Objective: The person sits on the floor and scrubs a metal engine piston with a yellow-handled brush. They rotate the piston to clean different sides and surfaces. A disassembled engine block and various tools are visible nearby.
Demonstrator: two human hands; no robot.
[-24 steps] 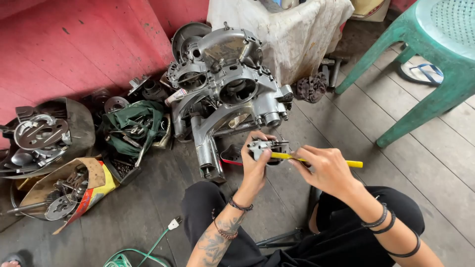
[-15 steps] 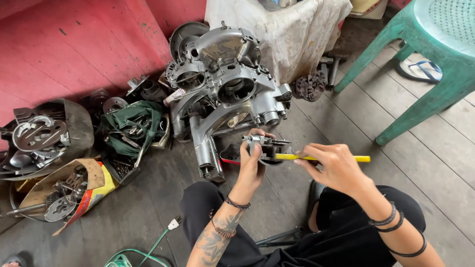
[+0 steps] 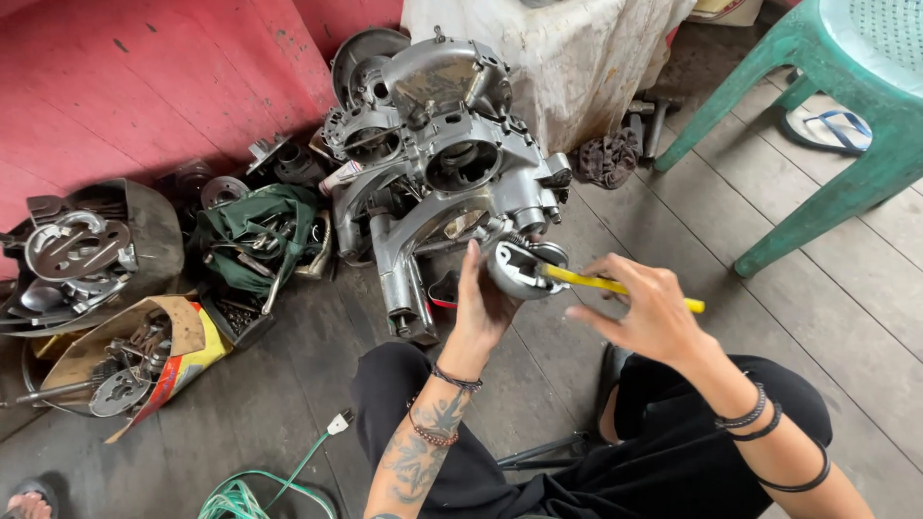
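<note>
Just above your knees, in front of the big grey engine casing (image 3: 452,163), your left hand (image 3: 478,303) is closed around a small round metal part (image 3: 516,270); the fingers wrap it from the left and below, and its open face turns toward your right hand. The part sits at your left fingertips, almost touching the lower edge of the casing.

Your right hand (image 3: 646,312) grips a yellow-handled tool (image 3: 615,286), fingers curled over the handle's middle with the index finger stretched out along it. The tool's long axis runs nearly level, sloping slightly down to the right: its working end points left into the round part, and its butt end sticks out past your knuckles to the right. Whether the tip actually touches metal inside the part, you cannot tell from here.

To your left lie a cardboard box (image 3: 183,336) of metal pieces and a green cloth (image 3: 255,216) with tools. A green plastic chair (image 3: 846,106) stands at your right on the plank floor (image 3: 769,317).
</note>
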